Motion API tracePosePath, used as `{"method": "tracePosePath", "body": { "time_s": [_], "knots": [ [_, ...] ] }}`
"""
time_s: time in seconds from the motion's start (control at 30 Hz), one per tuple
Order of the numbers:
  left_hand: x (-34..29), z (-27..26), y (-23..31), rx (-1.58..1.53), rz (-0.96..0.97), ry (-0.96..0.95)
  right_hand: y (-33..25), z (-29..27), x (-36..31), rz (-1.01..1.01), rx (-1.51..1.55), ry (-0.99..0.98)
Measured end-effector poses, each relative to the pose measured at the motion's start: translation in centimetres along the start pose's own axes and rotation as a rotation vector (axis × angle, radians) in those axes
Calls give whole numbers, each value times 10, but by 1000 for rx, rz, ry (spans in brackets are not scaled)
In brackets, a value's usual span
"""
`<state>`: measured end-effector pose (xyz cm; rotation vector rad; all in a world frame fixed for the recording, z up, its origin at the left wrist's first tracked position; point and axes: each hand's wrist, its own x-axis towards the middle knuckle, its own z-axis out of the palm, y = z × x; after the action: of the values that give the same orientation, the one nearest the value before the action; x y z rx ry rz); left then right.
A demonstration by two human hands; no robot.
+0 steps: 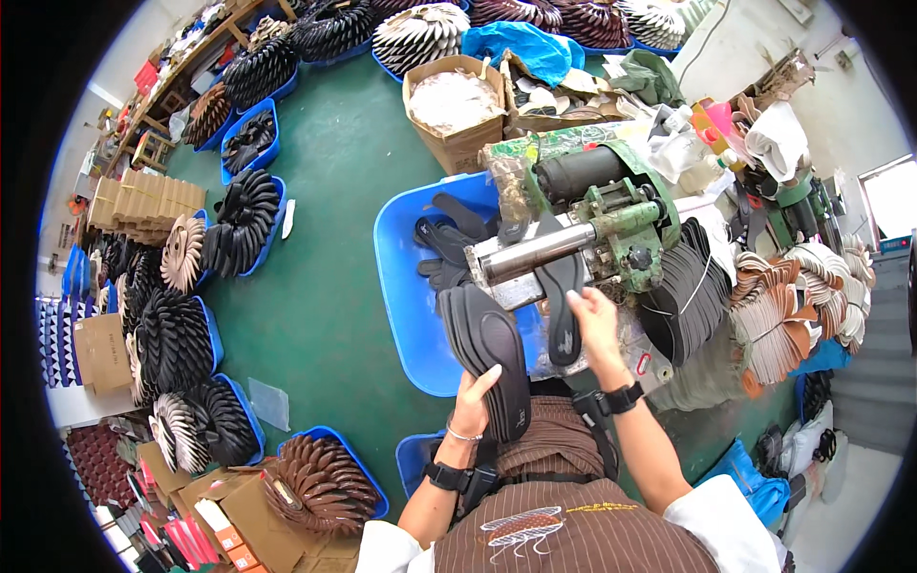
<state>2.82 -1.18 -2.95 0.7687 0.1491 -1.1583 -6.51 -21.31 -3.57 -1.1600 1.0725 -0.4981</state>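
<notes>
My left hand (470, 405) is closed around a stack of black shoe insoles (483, 346), its thumb lying over the top one. In my right hand (598, 332), a single black insole (564, 329) is gripped at its edge between thumb and fingers. The upper part of that insole reaches under the shiny metal roller (540, 250) of a green machine (611, 215). Below the roller, a large blue bin (394, 315) holds several loose black insoles (449, 239).
A tied stack of dark insoles (686, 291) stands right of the machine, beside bundled tan and white ones (778, 310). Beyond the bin is an open cardboard box (454, 134). Blue tubs of fanned insoles (244, 220) line the green floor (325, 277) at left.
</notes>
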Motion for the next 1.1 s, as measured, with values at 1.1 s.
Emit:
{"method": "tracePosePath", "body": {
  "time_s": [1.1],
  "knots": [
    [4, 13, -8, -79, 49, -44, 5, -14, 1, 28, 139, -2]
  ]
}}
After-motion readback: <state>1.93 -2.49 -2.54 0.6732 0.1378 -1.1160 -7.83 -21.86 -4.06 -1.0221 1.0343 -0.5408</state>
